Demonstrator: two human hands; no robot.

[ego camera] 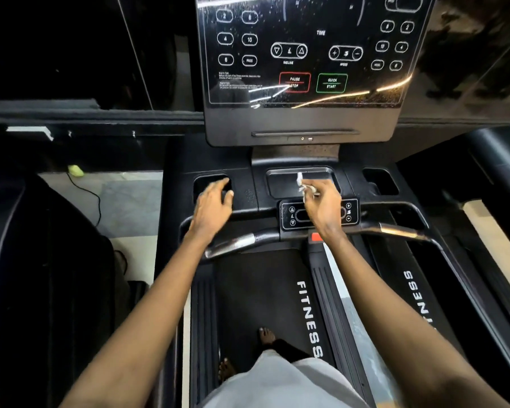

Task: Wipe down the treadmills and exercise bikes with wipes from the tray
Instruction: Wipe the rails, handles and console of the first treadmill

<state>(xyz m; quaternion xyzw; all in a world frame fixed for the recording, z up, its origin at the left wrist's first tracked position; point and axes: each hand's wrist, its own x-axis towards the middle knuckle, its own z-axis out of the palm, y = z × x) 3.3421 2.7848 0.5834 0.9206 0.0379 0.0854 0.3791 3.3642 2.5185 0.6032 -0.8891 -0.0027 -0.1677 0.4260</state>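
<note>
I stand on a black treadmill facing its glossy console panel. My right hand pinches a small crumpled white wipe over the shallow centre tray below the console, just above the small button pad. My left hand is over the left cup-holder recess, with fingers relaxed and spread, holding nothing. The silver handlebar runs under both wrists.
A second cup recess sits at the right of the tray. Another treadmill deck lies to the right, and a dark machine to the left. A cable and a yellow-green object lie on the floor at left.
</note>
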